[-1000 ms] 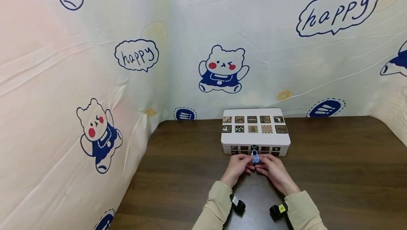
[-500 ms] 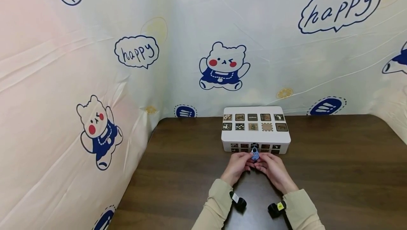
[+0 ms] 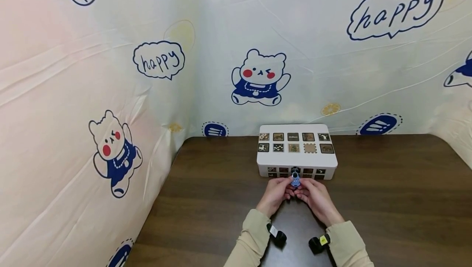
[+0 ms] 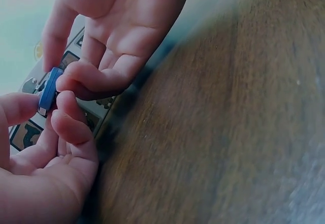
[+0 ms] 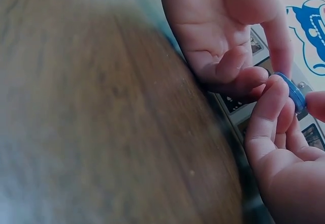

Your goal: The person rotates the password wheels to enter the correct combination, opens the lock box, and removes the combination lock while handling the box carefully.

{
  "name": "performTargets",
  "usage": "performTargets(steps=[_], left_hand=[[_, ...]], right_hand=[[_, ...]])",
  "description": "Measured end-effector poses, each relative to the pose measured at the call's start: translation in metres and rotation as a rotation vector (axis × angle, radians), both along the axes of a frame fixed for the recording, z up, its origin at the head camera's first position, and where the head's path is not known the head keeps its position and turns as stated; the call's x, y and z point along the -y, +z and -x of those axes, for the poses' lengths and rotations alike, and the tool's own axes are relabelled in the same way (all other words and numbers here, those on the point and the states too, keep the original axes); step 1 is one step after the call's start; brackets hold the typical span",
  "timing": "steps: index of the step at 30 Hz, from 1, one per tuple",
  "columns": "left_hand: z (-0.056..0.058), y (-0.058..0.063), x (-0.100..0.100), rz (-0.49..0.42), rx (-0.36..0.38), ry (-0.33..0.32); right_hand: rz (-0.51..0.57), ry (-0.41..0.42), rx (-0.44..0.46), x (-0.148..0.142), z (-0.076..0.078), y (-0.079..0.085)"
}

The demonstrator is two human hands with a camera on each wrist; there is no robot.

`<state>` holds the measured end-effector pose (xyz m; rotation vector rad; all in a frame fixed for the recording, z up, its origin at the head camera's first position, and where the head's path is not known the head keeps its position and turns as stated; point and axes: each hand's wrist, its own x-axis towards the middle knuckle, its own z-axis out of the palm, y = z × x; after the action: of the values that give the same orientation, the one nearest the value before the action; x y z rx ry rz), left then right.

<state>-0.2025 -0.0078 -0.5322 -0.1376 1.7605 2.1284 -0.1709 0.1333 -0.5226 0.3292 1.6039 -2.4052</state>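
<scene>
A small blue padlock (image 3: pixel 296 180) hangs at the dark latch (image 3: pixel 295 170) on the front of a white box (image 3: pixel 297 160). My left hand (image 3: pixel 274 195) pinches the padlock's left side between thumb and fingers. From the other side my right hand (image 3: pixel 318 199) pinches it too, its fingers curled beneath. In the left wrist view the padlock (image 4: pixel 48 92) is seen edge-on between the thumbs and fingertips. The right wrist view shows the padlock (image 5: pixel 294 94) partly covered by fingers.
The box carries rows of small dark and tan picture squares on its lid and front. It stands at the back of a dark wooden table (image 3: pixel 217 193), against a pale curtain (image 3: pixel 214 25) printed with bears and "happy". Each wrist wears a black camera (image 3: pixel 279 238).
Both hands stay on the padlock with only slight finger movement. The right wrist has shifted a little to the left, and the head view has tilted slightly.
</scene>
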Motion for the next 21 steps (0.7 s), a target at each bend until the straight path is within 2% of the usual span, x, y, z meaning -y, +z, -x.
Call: performTargets(steps=[10, 14, 21], left_hand=[[-0.0003, -0.0049, -0.0024, -0.039, 0.011, 0.015], [-0.0008, -0.0049, -0.0040, -0.024, -0.007, 0.013], [-0.0014, -0.0045, -0.0047, -0.016, -0.025, 0.022]], right_hand=[[0.102, -0.009, -0.013, 0.0014, 0.0008, -0.0058], [0.097, -0.009, -0.045, 0.0004, -0.0004, -0.0072], [0.110, 0.005, -0.043, 0.0001, 0.0001, -0.0094]])
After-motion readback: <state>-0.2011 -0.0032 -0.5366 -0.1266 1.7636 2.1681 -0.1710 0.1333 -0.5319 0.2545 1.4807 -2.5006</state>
